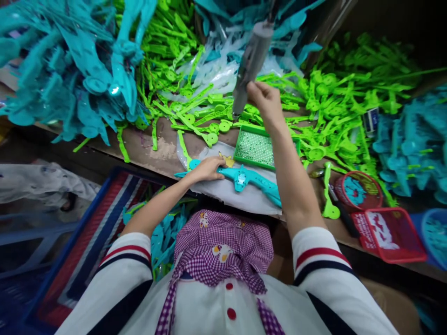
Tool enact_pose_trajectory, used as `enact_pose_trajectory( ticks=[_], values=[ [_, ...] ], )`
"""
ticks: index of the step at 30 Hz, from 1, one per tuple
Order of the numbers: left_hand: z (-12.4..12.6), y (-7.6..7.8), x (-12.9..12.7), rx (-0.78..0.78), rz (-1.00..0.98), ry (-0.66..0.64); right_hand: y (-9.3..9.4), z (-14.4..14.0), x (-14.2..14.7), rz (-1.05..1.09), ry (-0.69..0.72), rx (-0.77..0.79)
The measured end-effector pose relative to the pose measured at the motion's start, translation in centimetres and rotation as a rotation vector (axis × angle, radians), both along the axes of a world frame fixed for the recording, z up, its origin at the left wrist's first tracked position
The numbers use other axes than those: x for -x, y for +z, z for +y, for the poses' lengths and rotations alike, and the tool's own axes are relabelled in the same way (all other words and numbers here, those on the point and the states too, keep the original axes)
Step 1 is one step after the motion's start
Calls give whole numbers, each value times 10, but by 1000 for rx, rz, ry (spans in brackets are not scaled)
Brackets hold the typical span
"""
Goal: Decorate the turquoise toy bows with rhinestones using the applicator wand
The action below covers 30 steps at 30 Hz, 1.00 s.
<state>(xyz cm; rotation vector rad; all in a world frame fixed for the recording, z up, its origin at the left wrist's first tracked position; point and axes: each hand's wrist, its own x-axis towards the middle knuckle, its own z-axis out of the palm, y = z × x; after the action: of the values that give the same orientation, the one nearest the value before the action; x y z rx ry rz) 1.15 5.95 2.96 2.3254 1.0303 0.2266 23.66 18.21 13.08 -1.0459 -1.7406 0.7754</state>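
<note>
A teal plastic part [260, 180], long and curved with a raised piece at its middle, lies on a pale cloth at the bench's front edge. My left hand [210, 168] is closed over its left portion, hiding that stretch. A bright green plastic arm with a round end [184, 151] sits just beyond my left wrist. Raised above the bench, my right hand [267, 100] is closed at the side of a grey electric screwdriver [253, 58], which hangs tip down from above. Below the screwdriver is a green perforated tray [256, 148] with small dark pieces in it.
Bright green parts [216, 109] cover the bench's back. Teal parts are heaped at left [70, 70] and right [412, 139]. Red baskets [394, 232] and a blue tub [435, 232] line the right front. A striped blue-rimmed crate [94, 232] stands below left.
</note>
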Motion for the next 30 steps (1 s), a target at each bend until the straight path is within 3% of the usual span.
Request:
enact_pose_trajectory(
  ticks=[9, 19, 24, 30],
  values=[
    [-1, -2, 2, -3, -9, 8, -16, -41, 47, 168, -141, -2],
    [-3, 13, 0, 58, 55, -6, -65, -96, 22, 372, -384, 19],
    [-8, 16, -1, 45, 67, 34, -69, -93, 25, 526, -431, -2],
    [-9, 12, -1, 32, 44, 55, -78, -86, 23, 558, -450, -35]
  ],
)
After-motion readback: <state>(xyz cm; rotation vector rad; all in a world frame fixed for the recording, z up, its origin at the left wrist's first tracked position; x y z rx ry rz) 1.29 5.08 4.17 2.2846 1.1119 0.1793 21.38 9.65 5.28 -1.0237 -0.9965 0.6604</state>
